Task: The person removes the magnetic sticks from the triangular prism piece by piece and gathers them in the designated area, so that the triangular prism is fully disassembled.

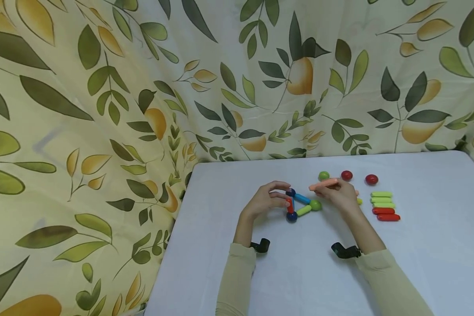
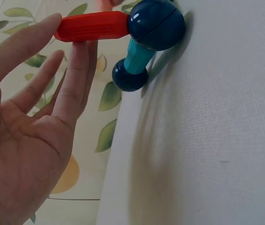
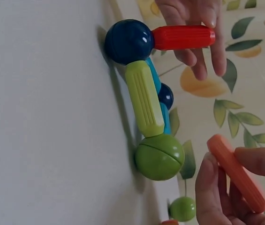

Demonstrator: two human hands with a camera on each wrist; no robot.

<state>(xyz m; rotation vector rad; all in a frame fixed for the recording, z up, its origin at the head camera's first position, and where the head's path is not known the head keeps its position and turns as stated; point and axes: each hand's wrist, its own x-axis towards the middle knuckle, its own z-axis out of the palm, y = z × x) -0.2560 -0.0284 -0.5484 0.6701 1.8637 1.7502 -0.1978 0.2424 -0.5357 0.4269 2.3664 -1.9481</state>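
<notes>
A triangle of magnetic sticks and balls lies on the table: two dark blue balls (image 3: pixel 129 42), a green ball (image 3: pixel 160 157), a light green stick (image 3: pixel 144 98) and blue sticks (image 1: pixel 302 199). From the nearer blue ball a red stick (image 2: pixel 94 26) stands upright. My left hand (image 1: pixel 265 202) pinches its top end between thumb and fingers, the other fingers spread. Right of the triangle, my right hand (image 1: pixel 341 195) holds a salmon-orange stick (image 3: pixel 238 173) between thumb and fingers, raised off the table and apart from the green ball.
Behind my right hand are a loose green ball (image 1: pixel 324 175) and two red balls (image 1: pixel 371 179). Several light green sticks (image 1: pixel 381 200) and two red sticks (image 1: pixel 386 217) lie in a row at the right. A yellow piece (image 1: pixel 359 201) is partly hidden. A leaf-patterned curtain (image 1: pixel 221 87) borders the white table (image 1: pixel 284 281).
</notes>
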